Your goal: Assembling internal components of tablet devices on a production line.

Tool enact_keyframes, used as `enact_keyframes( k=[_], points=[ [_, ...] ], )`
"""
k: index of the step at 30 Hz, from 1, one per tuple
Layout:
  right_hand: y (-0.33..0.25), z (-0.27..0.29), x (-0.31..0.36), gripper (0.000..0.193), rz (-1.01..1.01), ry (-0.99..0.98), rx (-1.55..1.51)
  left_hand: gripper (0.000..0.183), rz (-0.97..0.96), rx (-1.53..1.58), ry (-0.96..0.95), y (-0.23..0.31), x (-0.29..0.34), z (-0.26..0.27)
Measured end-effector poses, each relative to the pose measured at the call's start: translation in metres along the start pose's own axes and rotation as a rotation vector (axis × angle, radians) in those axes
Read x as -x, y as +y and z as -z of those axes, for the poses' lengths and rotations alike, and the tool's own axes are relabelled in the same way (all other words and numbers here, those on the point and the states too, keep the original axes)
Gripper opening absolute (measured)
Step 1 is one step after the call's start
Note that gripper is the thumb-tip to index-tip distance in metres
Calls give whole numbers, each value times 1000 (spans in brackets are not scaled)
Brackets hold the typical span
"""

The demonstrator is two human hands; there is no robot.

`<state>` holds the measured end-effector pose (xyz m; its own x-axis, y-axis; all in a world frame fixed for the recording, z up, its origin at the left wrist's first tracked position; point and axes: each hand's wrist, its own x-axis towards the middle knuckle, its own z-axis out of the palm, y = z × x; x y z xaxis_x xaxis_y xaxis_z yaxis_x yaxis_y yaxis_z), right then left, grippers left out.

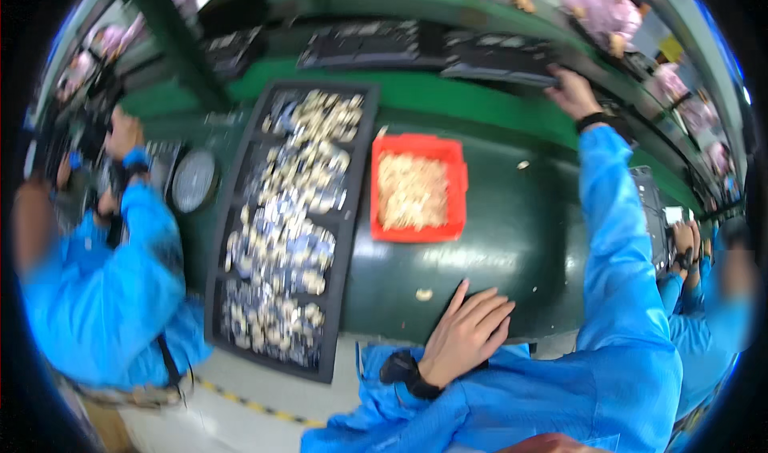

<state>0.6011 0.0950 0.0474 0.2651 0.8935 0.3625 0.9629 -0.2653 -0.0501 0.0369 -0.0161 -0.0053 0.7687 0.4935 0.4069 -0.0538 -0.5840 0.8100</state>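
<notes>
My left hand (pixel 468 333) lies palm down at the near edge of the green work table, fingers spread and holding nothing. A small pale piece (pixel 424 295) is on the table just left of its fingertips. With my arm stretched far out to the right, my right hand (pixel 574 95) grips the right end of a flat black panel (pixel 500 59) on the green belt. The panel is blurred. Between my hands and to the left stands a red basket (pixel 458 205) full of small cream-coloured pieces (pixel 412 189).
A long black compartment tray (pixel 346 237) with many dark and pale small parts fills the left of the table. Another black panel (pixel 360 43) lies on the belt. Workers in blue sleeves (pixel 148 237) flank me; people in pink work across the belt.
</notes>
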Motion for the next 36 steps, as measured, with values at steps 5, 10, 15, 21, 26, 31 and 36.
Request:
enact_keyframes(
  k=[5, 10, 15, 21, 26, 31, 36],
  points=[
    [-2, 106, 100, 40, -126, 185, -358, 22, -24, 209, 151, 8, 5, 26],
    [-79, 194, 269, 54, -440, 443, -522, 13, 134, -110, 267, 23, 15, 118],
    [-165, 194, 345, 53, -824, 411, -926, 20, 326, -687, 389, -3, 20, 194],
    [-209, 151, 364, 59, -1031, 328, -1186, 27, 299, -852, 270, -49, -28, 232],
    [-204, 135, 371, 55, -1023, 278, -1184, 28, 265, -879, 34, -84, -40, 243],
    [-198, 118, 376, 53, -937, 183, -1130, 24, 247, -839, -43, -89, -48, 253],
    [-184, 110, 379, 52, -853, 133, -1184, 21, 242, -853, 33, -89, -47, 252]
  ],
)
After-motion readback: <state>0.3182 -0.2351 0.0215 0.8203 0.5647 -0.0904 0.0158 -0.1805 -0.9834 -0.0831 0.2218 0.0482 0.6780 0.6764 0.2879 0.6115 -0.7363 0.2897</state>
